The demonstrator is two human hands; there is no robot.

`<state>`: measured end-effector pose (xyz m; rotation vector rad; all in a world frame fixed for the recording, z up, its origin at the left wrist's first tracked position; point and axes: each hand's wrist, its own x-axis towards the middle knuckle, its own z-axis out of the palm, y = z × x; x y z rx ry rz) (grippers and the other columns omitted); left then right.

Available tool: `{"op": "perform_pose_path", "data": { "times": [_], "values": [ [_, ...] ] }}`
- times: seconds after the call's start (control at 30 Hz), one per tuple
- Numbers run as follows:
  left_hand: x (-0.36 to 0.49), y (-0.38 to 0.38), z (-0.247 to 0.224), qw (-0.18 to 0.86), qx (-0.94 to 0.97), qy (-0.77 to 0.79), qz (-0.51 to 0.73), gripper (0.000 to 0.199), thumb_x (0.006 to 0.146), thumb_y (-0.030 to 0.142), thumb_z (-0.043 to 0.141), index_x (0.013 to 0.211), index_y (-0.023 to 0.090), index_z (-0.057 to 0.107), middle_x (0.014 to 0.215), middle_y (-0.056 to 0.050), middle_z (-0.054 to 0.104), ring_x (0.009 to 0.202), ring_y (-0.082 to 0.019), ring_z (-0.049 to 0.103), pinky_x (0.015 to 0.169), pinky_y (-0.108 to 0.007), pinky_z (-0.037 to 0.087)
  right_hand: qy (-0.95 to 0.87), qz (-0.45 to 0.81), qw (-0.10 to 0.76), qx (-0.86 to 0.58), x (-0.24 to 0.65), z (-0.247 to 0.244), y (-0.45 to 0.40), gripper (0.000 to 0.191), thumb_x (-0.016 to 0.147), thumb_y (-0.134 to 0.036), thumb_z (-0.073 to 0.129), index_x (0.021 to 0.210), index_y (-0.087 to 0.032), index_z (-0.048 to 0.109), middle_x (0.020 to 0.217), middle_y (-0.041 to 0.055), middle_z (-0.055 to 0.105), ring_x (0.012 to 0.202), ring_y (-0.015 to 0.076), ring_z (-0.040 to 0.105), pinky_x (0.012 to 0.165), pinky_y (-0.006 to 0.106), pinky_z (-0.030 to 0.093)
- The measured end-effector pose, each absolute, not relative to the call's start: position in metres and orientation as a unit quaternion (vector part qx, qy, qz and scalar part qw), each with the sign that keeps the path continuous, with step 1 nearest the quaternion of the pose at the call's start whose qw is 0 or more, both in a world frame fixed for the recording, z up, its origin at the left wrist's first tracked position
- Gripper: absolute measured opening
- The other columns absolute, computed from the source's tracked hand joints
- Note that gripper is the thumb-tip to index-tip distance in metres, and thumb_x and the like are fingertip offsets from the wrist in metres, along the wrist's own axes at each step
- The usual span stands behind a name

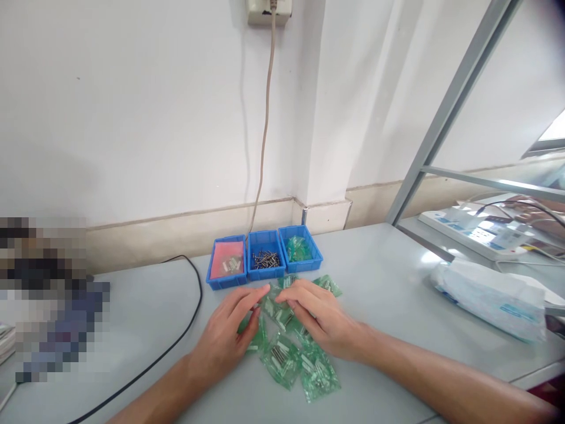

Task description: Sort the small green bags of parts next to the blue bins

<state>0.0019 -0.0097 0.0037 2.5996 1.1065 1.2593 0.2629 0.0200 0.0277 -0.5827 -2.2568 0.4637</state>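
Small clear-green plastic bags with short metal and pale pieces lie in a loose cluster between and below my hands. My left hand [229,321] is at the cluster's left side, thumb and fingers bent together at the edge of one green plastic bag [272,306]. From the right, my right hand [321,317] has its curled fingers on the same bag; the fingertips are partly hidden. Nearer to me are a bag with dark screws [280,358] and another bag [318,371]. One more bag [329,284] lies beyond my right hand.
Behind the hands stand three blue trays: one with a pink sheet and pale pieces [226,280], one with loose screws [265,273], one with green bags [301,265]. A black cable [194,312] curves at left. At right are a white plastic package [489,297] and metal frame [445,109].
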Motion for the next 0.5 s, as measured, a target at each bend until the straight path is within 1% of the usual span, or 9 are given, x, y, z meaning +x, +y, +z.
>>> {"op": "perform_pose_path", "data": {
  "times": [0.07, 0.13, 0.4, 0.5],
  "values": [
    [0.0016, -0.0093, 0.0036, 0.024, 0.843, 0.351, 0.407, 0.054, 0.107, 0.007, 0.051, 0.157, 0.029, 0.049, 0.126, -0.01, 0.069, 0.111, -0.02, 0.069, 0.098, -0.034, 0.061, -0.88, 0.179, 0.376, -0.228, 0.2625, 0.0276, 0.02, 0.031, 0.114, -0.017, 0.038, 0.137, -0.026, 0.057, 0.105, 0.0057, 0.067, 0.094, 0.0202, 0.061, 0.085, 0.032, 0.051],
    [0.0012, -0.009, 0.0036, 0.023, 0.846, 0.345, 0.405, 0.055, 0.106, 0.005, 0.051, 0.155, 0.029, 0.05, 0.125, -0.01, 0.068, 0.113, -0.02, 0.068, 0.098, -0.034, 0.06, -0.878, 0.18, 0.379, -0.23, 0.2622, 0.027, 0.0206, 0.033, 0.113, -0.017, 0.039, 0.139, -0.027, 0.057, 0.107, 0.0055, 0.068, 0.097, 0.0202, 0.062, 0.087, 0.032, 0.051],
    [0.0019, -0.0089, 0.0027, -0.002, 0.847, 0.338, 0.411, 0.053, 0.103, 0.0, 0.053, 0.148, 0.028, 0.058, 0.117, -0.008, 0.065, 0.103, -0.018, 0.067, 0.091, -0.03, 0.06, -0.869, 0.206, 0.377, -0.245, 0.2626, 0.0241, 0.0218, 0.034, 0.113, -0.017, 0.038, 0.139, -0.026, 0.058, 0.109, 0.0067, 0.068, 0.098, 0.021, 0.063, 0.089, 0.034, 0.052],
    [0.0019, -0.009, 0.0021, -0.006, 0.847, 0.336, 0.412, 0.052, 0.103, 0.001, 0.053, 0.147, 0.027, 0.059, 0.116, -0.008, 0.065, 0.103, -0.018, 0.067, 0.091, -0.03, 0.06, -0.867, 0.208, 0.381, -0.242, 0.2627, 0.0239, 0.0213, 0.034, 0.113, -0.016, 0.038, 0.14, -0.025, 0.056, 0.111, 0.0074, 0.068, 0.098, 0.0212, 0.063, 0.09, 0.036, 0.052]
  ]
}}
